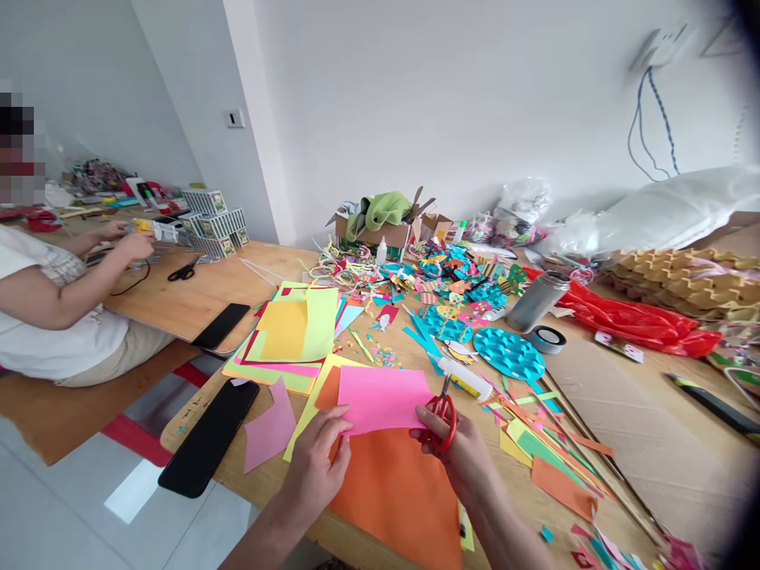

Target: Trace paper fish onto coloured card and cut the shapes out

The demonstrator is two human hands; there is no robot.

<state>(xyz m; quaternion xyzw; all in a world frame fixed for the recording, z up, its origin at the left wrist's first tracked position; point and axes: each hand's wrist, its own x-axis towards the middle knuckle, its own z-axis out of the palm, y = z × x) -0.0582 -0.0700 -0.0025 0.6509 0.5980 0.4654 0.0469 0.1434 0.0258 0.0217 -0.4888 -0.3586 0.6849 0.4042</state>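
Observation:
A pink paper sheet (383,396) is held up between my two hands, above a large orange sheet (397,491) on the table. My left hand (321,463) pinches its lower left corner. Red-handled scissors (442,419) are in my right hand (454,451), blades pointing up and away, while the thumb presses the sheet's right edge. Left of my left hand lies a cut pink piece (270,427). A stack of yellow and coloured sheets (290,332) is beyond my hands.
A black phone (207,435) lies at the left edge. Behind my right hand are a glue bottle (466,380), blue discs (509,354) and a metal flask (537,301). Paper strips (552,451) lie right. A person (71,293) works at the far left.

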